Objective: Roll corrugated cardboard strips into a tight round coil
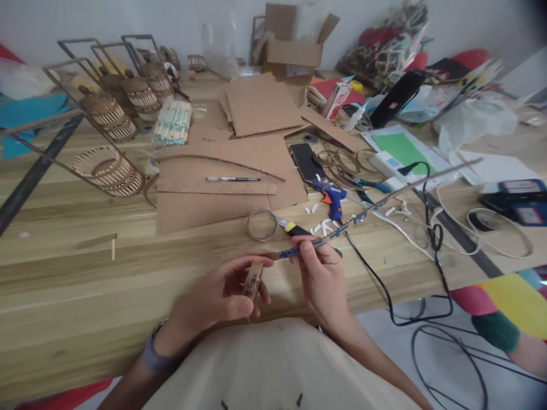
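My left hand (222,293) is closed around a small roll of cardboard strip (253,281) held near the table's front edge. My right hand (321,273) pinches the near end of a long thin cardboard strip (376,204) with blue marks. That strip runs up and to the right over the table. Its near end meets the roll between my two hands. Just beyond my fingers lie a ring of cardboard (261,224) and a yellow and black utility knife (294,229).
Flat cardboard sheets (222,176) with a pen (233,179) lie mid-table. A blue glue gun (332,198) and its black cord (431,239) sit to the right. Slatted wooden baskets (109,168) in metal frames stand at left, an open box (293,48) at the back.
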A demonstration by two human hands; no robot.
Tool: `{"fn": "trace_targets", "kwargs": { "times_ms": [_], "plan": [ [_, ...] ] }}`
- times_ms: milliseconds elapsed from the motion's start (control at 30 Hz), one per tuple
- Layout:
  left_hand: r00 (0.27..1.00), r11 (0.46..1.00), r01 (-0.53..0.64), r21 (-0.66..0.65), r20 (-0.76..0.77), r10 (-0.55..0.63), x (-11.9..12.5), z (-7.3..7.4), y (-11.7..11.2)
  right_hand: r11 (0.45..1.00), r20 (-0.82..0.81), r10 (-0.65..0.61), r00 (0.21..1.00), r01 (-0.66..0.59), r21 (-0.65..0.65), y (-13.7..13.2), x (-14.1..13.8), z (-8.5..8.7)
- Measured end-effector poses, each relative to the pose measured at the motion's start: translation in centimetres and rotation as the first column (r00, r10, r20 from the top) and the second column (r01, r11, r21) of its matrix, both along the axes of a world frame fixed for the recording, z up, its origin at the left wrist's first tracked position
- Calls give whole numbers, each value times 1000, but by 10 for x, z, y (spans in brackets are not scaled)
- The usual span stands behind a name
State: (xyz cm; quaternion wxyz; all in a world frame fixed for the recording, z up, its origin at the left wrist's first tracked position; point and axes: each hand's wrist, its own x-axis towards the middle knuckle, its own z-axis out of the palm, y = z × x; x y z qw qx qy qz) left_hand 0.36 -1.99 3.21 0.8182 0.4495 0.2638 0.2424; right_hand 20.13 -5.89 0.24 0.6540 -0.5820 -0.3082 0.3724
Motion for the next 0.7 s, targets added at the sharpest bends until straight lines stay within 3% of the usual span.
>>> {"fn": "trace_targets", "kwargs": {
  "times_ms": [67,200,333,433,533,633,700],
  "plan": [
    [999,999,-32,6,-4,32,-1,-3,1,997,-138,71,988,-74,-22,0,1,2],
    [998,998,-49,27,-41,50,-9,-8,7,972,-403,200,893,-232,-30,-2,14,10],
    [986,988,-117,98,-107,127,-20,-8,11,968,-481,198,854,-248,-43,-7,39,16],
    [969,973,-187,136,-137,205,-28,-6,10,981,-443,164,881,-192,-17,-10,67,14],
    [974,977,-167,130,-132,184,-31,-8,9,999,-366,34,930,-47,-27,-12,100,10],
    [984,985,-133,106,-102,144,-30,-15,11,989,-142,-100,985,83,-122,-20,127,6],
    [985,986,-143,83,-81,150,-29,-21,13,959,116,-77,990,105,-262,-30,134,7]
  ]
}}
